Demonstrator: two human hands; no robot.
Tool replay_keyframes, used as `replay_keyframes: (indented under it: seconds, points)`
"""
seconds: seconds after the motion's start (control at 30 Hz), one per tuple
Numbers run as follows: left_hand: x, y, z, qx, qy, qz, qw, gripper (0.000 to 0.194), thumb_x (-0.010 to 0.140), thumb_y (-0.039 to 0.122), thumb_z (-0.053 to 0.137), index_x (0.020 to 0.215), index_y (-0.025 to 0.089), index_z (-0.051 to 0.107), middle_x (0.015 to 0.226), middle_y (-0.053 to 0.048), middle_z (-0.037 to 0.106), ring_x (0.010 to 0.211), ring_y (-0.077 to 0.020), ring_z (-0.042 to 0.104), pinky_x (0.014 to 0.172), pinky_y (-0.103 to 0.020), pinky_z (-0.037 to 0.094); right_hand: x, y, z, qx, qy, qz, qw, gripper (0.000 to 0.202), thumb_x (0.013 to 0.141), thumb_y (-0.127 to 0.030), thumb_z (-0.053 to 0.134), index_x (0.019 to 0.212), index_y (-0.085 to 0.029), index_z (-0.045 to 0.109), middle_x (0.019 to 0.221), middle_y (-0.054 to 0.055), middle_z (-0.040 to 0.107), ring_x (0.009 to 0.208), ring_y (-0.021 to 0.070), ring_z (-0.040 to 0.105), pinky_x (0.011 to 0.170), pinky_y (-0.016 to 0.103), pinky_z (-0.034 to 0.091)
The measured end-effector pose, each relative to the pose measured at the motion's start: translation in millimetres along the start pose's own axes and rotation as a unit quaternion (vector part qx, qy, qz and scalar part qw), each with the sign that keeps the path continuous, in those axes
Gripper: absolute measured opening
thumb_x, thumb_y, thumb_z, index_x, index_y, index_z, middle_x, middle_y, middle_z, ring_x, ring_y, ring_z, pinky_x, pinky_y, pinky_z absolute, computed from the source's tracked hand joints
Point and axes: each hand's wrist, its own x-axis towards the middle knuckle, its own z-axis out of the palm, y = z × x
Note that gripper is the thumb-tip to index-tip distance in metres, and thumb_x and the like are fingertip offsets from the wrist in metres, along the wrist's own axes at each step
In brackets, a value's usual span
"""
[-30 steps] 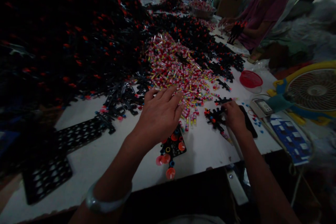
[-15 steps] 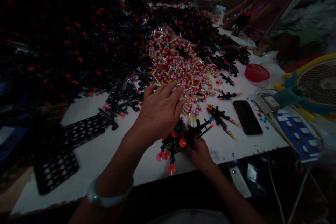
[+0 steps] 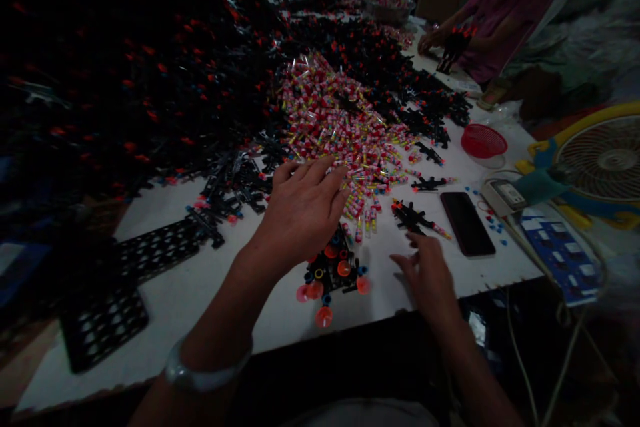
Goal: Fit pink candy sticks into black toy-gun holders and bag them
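Note:
My left hand (image 3: 303,210) lies palm down, fingers stretched out, over the upper end of a bunch of small black toy guns (image 3: 333,273). Orange and red tips of the bunch stick out below the palm; what the palm touches is hidden. My right hand (image 3: 429,273) is empty, with thumb and fingers apart, just below a black toy gun (image 3: 413,215) that has a small coloured tube at its end. Beyond my hands spreads a heap of small pink, red and yellow tubes (image 3: 335,113).
A large pile of black toy guns (image 3: 200,67) rises at left and behind. Black perforated trays (image 3: 160,247) lie at left. On the right are a phone (image 3: 467,223), a red basket (image 3: 483,141), a blue-yellow fan (image 3: 610,160) and a blue card (image 3: 557,257). Another person (image 3: 520,13) works farther back.
My right hand has let go of a toy gun at the bunch and moved right, opening toward the toy guns lying there. One of those has gone from view. My left hand has stayed put.

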Motion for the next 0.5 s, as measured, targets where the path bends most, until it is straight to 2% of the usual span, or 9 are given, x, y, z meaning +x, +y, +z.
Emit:
replay_keyframes:
  seconds: [0.03,0.1,0.17,0.27,0.37,0.43,0.5]
  points:
    - [0.1,0.1,-0.1,-0.005,0.000,0.000,1.000,0.041,0.095,0.036,0.030,0.128,0.024,0.051,0.138,-0.008,0.049,0.124,-0.0260,0.045,0.103,-0.049,0.026,6.0,15.3,-12.0,-0.071,0.014,0.027,0.997,0.032,0.083,-0.033,0.055,0.111,-0.017,0.052,0.109,0.013,0.053,0.077,0.0209,0.059,0.066,0.034,0.047]
    - [0.8,0.4,0.0,-0.015,0.000,-0.002,1.000,0.041,0.094,0.036,0.031,0.128,0.023,0.052,0.137,-0.009,0.050,0.124,-0.0268,0.045,0.102,-0.049,0.026,14.8,35.1,-26.9,-0.146,-0.022,0.048,0.988,0.020,0.085,-0.030,0.051,0.099,-0.018,0.057,0.102,0.012,0.055,0.080,0.0232,0.059,0.066,0.034,0.045]
    - [1.8,0.7,0.2,-0.019,0.002,-0.002,1.000,0.041,0.094,0.036,0.031,0.127,0.023,0.052,0.136,-0.009,0.051,0.123,-0.0275,0.046,0.102,-0.050,0.026,18.8,35.5,-26.6,-0.119,-0.076,0.044,0.989,0.013,0.085,-0.030,0.048,0.088,-0.020,0.057,0.089,0.008,0.058,0.077,0.0220,0.059,0.065,0.032,0.044]
    - [2.2,0.8,0.4,-0.014,0.003,-0.001,1.000,0.041,0.094,0.036,0.031,0.127,0.024,0.053,0.137,-0.009,0.050,0.123,-0.0277,0.046,0.102,-0.050,0.026,18.6,7.3,-4.3,0.083,-0.115,0.051,0.989,0.017,0.082,-0.037,0.054,0.088,-0.021,0.052,0.077,0.002,0.059,0.069,0.0187,0.058,0.062,0.030,0.046]
    - [0.9,0.5,-0.1,-0.009,0.001,-0.001,1.000,0.041,0.094,0.035,0.031,0.129,0.025,0.051,0.138,-0.008,0.049,0.125,-0.0271,0.045,0.103,-0.050,0.026,11.2,-27.8,22.2,0.319,-0.148,0.076,0.933,0.027,0.080,-0.038,0.055,0.099,-0.022,0.048,0.077,0.000,0.061,0.061,0.0160,0.059,0.058,0.028,0.049]
    - [0.0,0.5,-0.3,-0.010,0.001,-0.001,1.000,0.041,0.094,0.034,0.031,0.129,0.026,0.051,0.138,-0.008,0.049,0.125,-0.0265,0.045,0.103,-0.049,0.026,1.8,-42.5,34.6,0.405,-0.185,0.064,0.893,0.024,0.081,-0.036,0.052,0.101,-0.023,0.050,0.076,0.000,0.062,0.060,0.0154,0.060,0.059,0.028,0.051]
    - [-0.4,0.5,0.0,-0.010,0.001,-0.001,1.000,0.041,0.094,0.034,0.031,0.129,0.026,0.051,0.138,-0.007,0.049,0.124,-0.0262,0.045,0.103,-0.049,0.026,-9.3,-48.3,43.4,0.414,-0.206,0.048,0.885,0.018,0.081,-0.033,0.051,0.095,-0.023,0.055,0.073,0.000,0.064,0.062,0.0165,0.062,0.060,0.028,0.052]
